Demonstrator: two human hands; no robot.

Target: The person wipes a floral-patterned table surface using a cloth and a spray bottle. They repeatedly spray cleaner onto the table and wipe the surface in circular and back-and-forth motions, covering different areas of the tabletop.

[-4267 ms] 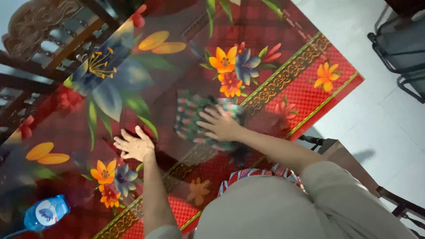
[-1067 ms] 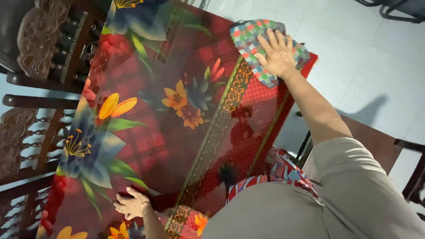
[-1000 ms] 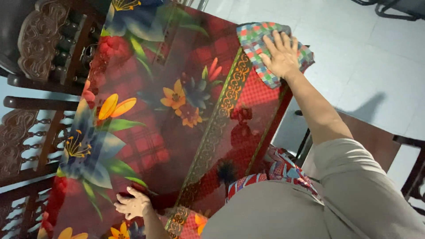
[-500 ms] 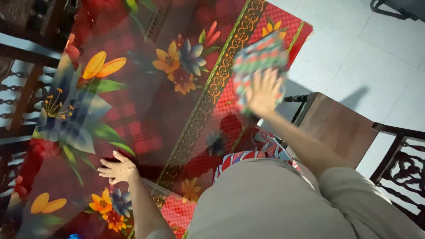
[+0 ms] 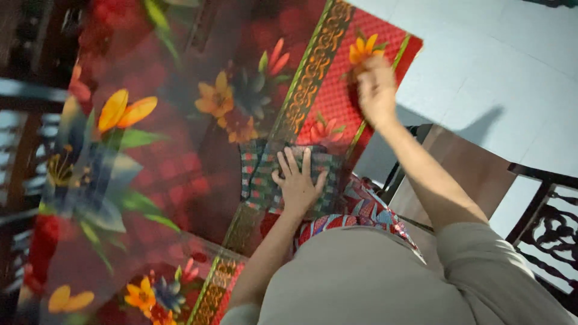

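A checked cloth (image 5: 260, 174) in green, red and white lies on the glossy red flowered table (image 5: 198, 180), close to the near edge. My left hand (image 5: 298, 183) lies flat on the cloth with its fingers spread, pressing it down. My right hand (image 5: 376, 90) is stretched out to the table's far right corner. Its fingers are curled down onto an orange flower print (image 5: 363, 49), with nothing visible in them. The hand is blurred.
Dark carved wooden chairs (image 5: 24, 120) stand along the table's left side. A brown wooden chair seat (image 5: 463, 174) and another dark chair (image 5: 551, 216) stand to the right on the pale tiled floor (image 5: 500, 66).
The cloth has gone from my right hand at the far corner to under my left hand near the table's front edge. My left hand moved right onto it.
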